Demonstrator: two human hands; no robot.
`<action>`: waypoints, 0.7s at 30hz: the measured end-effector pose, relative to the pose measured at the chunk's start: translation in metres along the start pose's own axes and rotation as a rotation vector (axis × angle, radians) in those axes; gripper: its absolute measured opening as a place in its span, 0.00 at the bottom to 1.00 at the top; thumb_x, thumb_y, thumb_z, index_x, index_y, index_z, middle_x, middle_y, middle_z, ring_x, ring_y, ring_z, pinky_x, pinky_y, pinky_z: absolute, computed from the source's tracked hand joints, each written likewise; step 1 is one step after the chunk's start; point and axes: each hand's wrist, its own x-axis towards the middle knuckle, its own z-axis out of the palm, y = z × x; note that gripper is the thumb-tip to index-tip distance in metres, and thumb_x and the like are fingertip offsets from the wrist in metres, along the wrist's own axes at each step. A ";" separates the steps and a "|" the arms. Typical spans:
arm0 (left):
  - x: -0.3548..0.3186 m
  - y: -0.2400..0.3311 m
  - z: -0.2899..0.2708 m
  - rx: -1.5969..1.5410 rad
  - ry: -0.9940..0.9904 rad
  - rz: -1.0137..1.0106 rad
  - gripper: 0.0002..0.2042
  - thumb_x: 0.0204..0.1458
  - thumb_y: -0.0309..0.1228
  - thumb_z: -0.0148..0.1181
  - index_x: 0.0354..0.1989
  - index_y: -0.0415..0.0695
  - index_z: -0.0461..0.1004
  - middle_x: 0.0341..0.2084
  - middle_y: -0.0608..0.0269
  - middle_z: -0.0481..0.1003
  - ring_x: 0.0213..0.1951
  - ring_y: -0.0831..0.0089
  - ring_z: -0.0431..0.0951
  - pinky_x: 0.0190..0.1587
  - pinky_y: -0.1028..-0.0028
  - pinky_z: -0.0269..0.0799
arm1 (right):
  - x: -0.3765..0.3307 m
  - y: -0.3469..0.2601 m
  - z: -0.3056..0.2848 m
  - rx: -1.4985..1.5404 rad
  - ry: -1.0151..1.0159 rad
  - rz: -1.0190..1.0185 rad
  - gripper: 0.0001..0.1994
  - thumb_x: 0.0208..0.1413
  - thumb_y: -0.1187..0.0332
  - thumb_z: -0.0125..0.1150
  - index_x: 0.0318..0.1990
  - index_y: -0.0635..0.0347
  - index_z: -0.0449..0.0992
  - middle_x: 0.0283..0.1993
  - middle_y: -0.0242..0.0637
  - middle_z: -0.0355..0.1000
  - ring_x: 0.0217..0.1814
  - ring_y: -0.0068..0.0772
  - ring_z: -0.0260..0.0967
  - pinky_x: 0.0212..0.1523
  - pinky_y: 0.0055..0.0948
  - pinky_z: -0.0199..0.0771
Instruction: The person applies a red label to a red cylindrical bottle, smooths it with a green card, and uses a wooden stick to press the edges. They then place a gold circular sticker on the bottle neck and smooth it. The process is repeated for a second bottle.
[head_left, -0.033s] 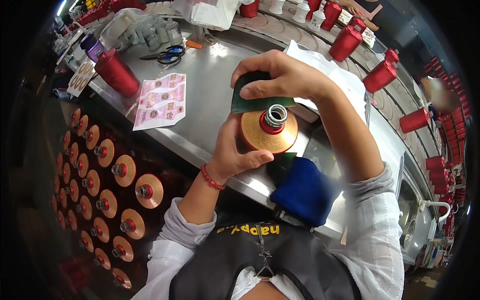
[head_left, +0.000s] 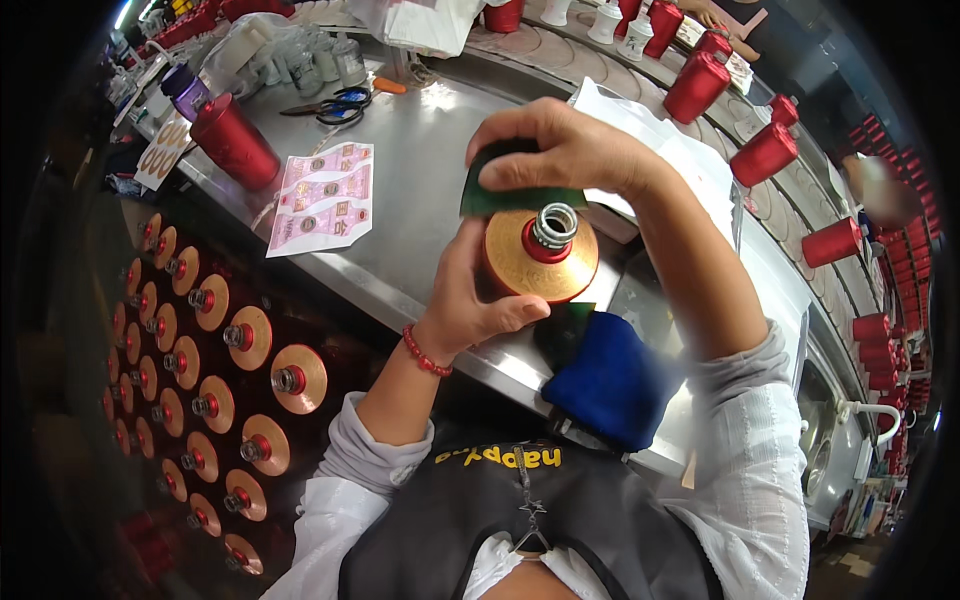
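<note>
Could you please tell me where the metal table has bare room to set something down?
The clearest patch of the metal table lies between the pink label sheet and the right hand. The back left is crowded with scissors and glass jars; white sheets lie beyond the right hand.

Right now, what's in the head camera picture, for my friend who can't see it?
A person's left hand grips a gold-topped red bottle, while the right hand holds a dark green pad by its far side. Similar bottles stand in rows at lower left.
</note>
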 end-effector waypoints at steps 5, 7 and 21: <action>0.005 -0.005 -0.007 0.077 -0.016 0.030 0.47 0.41 0.47 0.79 0.65 0.36 0.57 0.55 0.56 0.70 0.57 0.69 0.71 0.61 0.69 0.66 | -0.014 0.001 -0.006 0.013 0.158 0.020 0.13 0.57 0.65 0.65 0.45 0.65 0.77 0.35 0.35 0.75 0.36 0.22 0.70 0.40 0.25 0.73; 0.006 -0.009 -0.006 0.105 -0.025 0.056 0.48 0.41 0.47 0.78 0.66 0.37 0.56 0.57 0.55 0.68 0.58 0.68 0.70 0.62 0.68 0.65 | -0.024 0.012 -0.004 -0.193 0.306 0.061 0.14 0.57 0.65 0.65 0.45 0.64 0.77 0.35 0.37 0.75 0.36 0.22 0.71 0.40 0.25 0.73; -0.017 -0.022 0.019 0.776 0.252 0.343 0.51 0.41 0.43 0.78 0.69 0.38 0.48 0.57 0.47 0.63 0.57 0.54 0.68 0.60 0.61 0.65 | -0.126 -0.066 0.067 -0.631 0.574 -0.268 0.15 0.36 0.70 0.71 0.36 0.54 0.78 0.37 0.32 0.70 0.37 0.37 0.66 0.46 0.36 0.63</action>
